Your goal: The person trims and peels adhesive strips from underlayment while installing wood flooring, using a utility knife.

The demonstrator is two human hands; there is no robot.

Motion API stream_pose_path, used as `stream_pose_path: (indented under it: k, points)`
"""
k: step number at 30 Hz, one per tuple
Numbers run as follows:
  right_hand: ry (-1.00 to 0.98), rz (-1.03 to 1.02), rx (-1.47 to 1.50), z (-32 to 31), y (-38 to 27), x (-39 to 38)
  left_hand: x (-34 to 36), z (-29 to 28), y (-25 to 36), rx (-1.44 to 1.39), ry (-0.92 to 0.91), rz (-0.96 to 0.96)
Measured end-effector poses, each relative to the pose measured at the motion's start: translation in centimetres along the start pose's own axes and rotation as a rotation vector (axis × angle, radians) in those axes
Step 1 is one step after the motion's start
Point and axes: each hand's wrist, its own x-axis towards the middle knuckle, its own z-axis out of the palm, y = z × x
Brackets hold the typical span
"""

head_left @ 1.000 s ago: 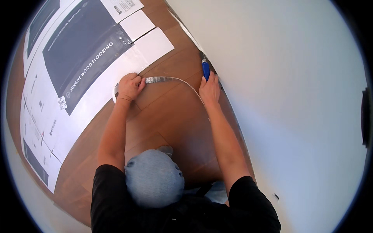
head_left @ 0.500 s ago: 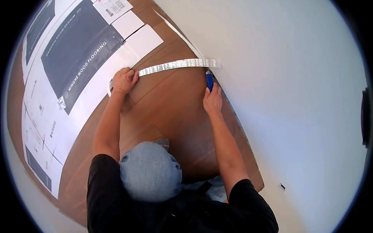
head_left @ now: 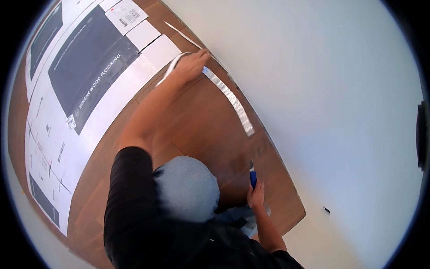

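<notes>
My left hand [head_left: 191, 66] grips a silver foil strip [head_left: 228, 98] near the wall's edge; a white loop of it [head_left: 171, 68] curves behind the hand, and the foil length angles down toward the lower right over the brown wooden floor [head_left: 188, 116]. Lower right, my right hand [head_left: 256, 195] holds a blue utility knife [head_left: 253, 176] with its blade pointing up the floor, apart from the strip's free end.
Printed white-and-grey cardboard sheets [head_left: 67, 148] cover the floor on the left. A pale wall or surface [head_left: 340, 89] bounds the floor on the right. A narrow white strip [head_left: 179, 32] lies along that edge at the top. My denim-covered knee [head_left: 188, 186] is on the floor below.
My left hand has moved up and right with the strip, which has swung from crosswise to running alongside the right edge. My right hand has drawn back toward me with the knife.
</notes>
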Motion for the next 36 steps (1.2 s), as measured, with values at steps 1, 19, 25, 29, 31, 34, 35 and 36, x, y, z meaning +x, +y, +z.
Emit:
stream_pose_path:
  k: [1,19,25,29,31,34,35,36]
  points:
    - [0.008,-0.008,-0.007,-0.1,0.1,-1.4,1.3,1.4,0.7,0.097,-0.186,-0.072]
    - [0.165,0.116,0.246,2.5,-0.8,-8.4,-18.8,2.4,18.4,-0.177,-0.696,0.149]
    - [0.599,0.269,0.247,0.0,6.9,-13.7,-25.0,-6.2,16.9,-0.305,-0.481,-0.506]
    - [0.968,0.608,0.415,-0.3,16.2,-20.5,-22.2,-9.7,16.7,-0.435,-0.471,-0.602]
    - [1.054,0.814,0.404,3.1,20.1,-25.7,-19.8,-10.1,17.6,-0.424,-0.512,-0.6]
    - [0.99,1.158,0.401,11.9,23.2,-36.5,-16.9,-10.1,20.0,-0.342,-0.586,-0.564]
    - [0.888,1.326,0.491,15.4,23.1,-40.2,-16.3,-10.1,21.0,-0.322,-0.614,-0.547]
    - [0.79,1.483,0.576,18.8,22.5,-43.9,-15.7,-10.2,22.1,-0.298,-0.639,-0.525]
